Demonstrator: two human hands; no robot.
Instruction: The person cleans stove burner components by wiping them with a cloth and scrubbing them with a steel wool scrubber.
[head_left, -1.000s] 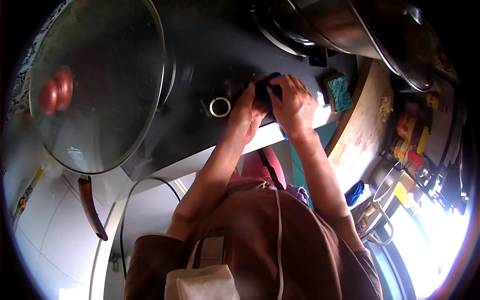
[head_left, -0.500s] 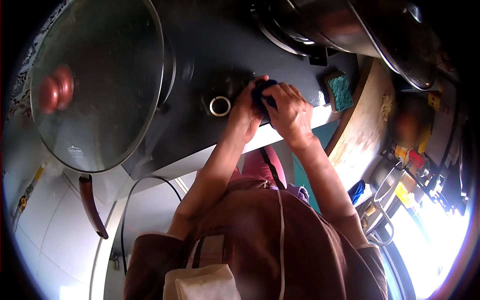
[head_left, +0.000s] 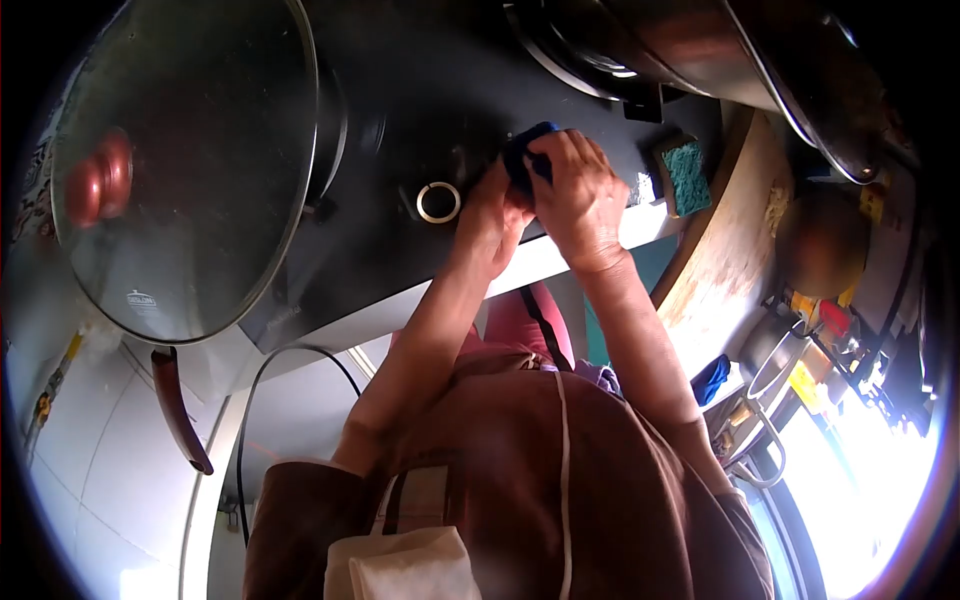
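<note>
Just right of the pale ring (head_left: 420,203) on the black stovetop (head_left: 400,100), we have the dark blue cloth (head_left: 517,160) grasped between both hands: our left hand (head_left: 488,218), nearer the ring, clasps its near side, and our right hand (head_left: 580,200), farther from the ring, curls its fingers over it. Left of the ring is the large glass lid (head_left: 200,160); well right of it lies the teal sponge (head_left: 687,177)
</note>
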